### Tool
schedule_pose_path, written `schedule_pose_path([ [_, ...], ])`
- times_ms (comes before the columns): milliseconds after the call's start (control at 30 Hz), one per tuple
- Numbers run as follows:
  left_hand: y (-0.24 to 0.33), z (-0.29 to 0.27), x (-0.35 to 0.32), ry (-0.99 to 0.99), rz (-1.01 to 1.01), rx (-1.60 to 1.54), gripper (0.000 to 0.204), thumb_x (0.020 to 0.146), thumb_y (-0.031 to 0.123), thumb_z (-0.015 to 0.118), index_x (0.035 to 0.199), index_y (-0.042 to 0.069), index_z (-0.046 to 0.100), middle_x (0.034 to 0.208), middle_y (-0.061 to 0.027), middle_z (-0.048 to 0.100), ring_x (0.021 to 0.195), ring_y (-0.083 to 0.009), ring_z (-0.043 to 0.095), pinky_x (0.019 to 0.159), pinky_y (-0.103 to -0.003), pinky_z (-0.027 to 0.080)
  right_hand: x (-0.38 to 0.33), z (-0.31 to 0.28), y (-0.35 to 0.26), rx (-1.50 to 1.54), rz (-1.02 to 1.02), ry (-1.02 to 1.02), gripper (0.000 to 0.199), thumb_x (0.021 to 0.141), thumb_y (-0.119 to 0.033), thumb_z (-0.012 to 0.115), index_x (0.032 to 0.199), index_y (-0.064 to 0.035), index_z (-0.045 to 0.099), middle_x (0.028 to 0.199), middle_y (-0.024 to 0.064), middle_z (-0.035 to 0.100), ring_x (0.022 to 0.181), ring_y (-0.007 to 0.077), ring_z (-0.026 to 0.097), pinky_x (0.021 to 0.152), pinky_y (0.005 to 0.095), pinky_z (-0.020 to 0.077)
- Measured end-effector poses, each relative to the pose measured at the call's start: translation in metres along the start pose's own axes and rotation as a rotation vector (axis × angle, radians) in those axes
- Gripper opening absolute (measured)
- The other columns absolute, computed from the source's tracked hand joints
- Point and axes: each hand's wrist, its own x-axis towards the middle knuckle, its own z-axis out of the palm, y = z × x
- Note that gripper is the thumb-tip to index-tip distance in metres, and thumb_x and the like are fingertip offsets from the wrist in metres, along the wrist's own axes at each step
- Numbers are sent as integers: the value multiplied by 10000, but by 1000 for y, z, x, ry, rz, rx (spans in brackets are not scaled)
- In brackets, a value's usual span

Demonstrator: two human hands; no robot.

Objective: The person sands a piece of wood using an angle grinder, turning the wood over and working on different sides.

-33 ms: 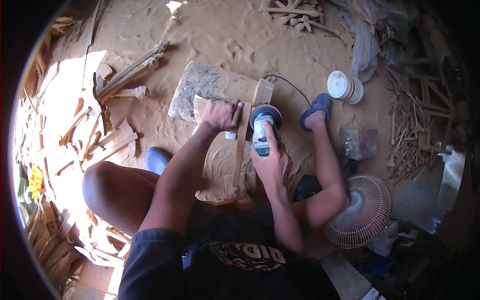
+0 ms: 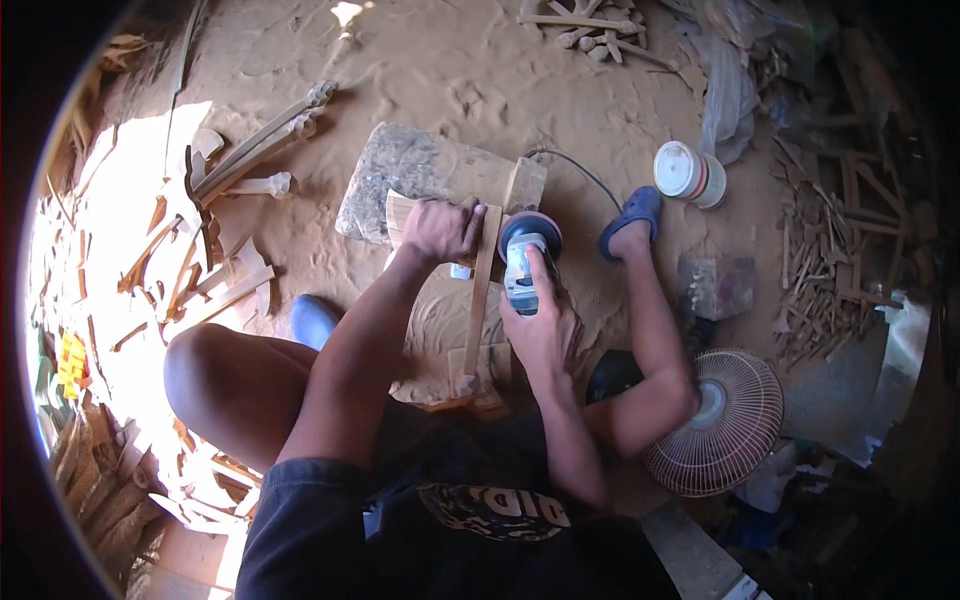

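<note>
Sander (image 2: 521,283) and wood (image 2: 482,300)

The right hand (image 2: 548,332) closes its fingers round the sander, grey with one round disc (image 2: 544,226). The left hand (image 2: 440,230) curls its fingers over the wood, flat and brown, at a rough block's (image 2: 385,175) near edge. Around: two blue shoes (image 2: 640,207), one white tub (image 2: 688,172), one wire fan (image 2: 718,420).

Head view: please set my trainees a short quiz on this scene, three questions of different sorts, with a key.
1. Which hand holds the power tool?
2. True or false: in the picture, the white-lidded tub appears above the fan.
3. The left hand grips:
A) a plastic bag
B) a wooden piece
C) a blue clog

Key:
1. The right hand.
2. True.
3. B.
</note>
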Motion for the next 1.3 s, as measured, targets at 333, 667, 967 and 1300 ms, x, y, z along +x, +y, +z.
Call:
schedule_pose_path([
  [333, 4, 6, 5, 43, 24, -32, 390, 1133, 402, 460, 948, 106, 634, 626, -182, 672, 599, -406, 688, 619, -533, 539, -31, -5, 21, -25, 72, 147, 770, 835, -164, 855, 1553, -227, 584, 1192, 244, 779, 964, 459, 767, 828, 538, 613],
  [667, 1, 5, 3, 69, 21, -44, 355, 1134, 375, 451, 961, 119, 627, 623, -196, 664, 587, -415, 688, 589, -532, 538, 8, 0, 17, 28, 101, 138, 847, 822, -202, 883, 1589, -270, 533, 1207, 239, 777, 989, 473, 761, 830, 553, 604],
  [967, 8, 3, 8, 36, -1, -34, 382, 1140, 402, 438, 988, 117, 642, 633, -209, 669, 603, -432, 687, 630, -540, 554, -12, -28, 74, 313, 228, 339, 827, 824, -105, 882, 1574, -126, 537, 1333, 273, 734, 1177, 405, 757, 990, 483, 597],
  [1300, -16, -33, 3, 490, 67, -421, 545, 1154, 404, 399, 809, 33, 600, 569, -110, 527, 493, -293, 579, 519, -419, 403, -32, -50, 124, 1097, 595, 378, 941, 835, -129, 925, 1608, -28, 398, 1444, 136, 577, 1270, 253, 629, 1093, 412, 529],
])
